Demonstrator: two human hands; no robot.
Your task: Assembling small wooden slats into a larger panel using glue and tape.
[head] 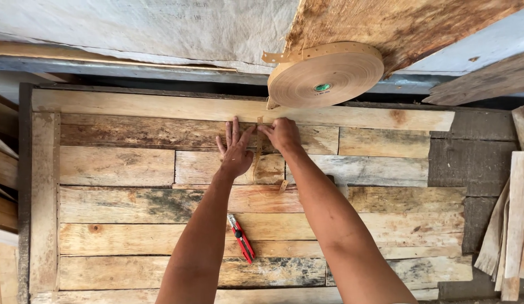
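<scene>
Plank panel (132, 169) lies flat. Tape roll (326, 76) hangs above its top edge. Left hand (236, 149) presses flat, fingers spread, grasping nothing. Right hand (281, 134) pinches the tape strip (257, 160) against the planks between both hands. Red knife (241, 238) lies lower down.

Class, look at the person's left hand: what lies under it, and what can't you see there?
The left hand lies flat on the wooden boards, beside a strip of brown paper tape that the right hand presses. The wood under the palm is covered.
</scene>
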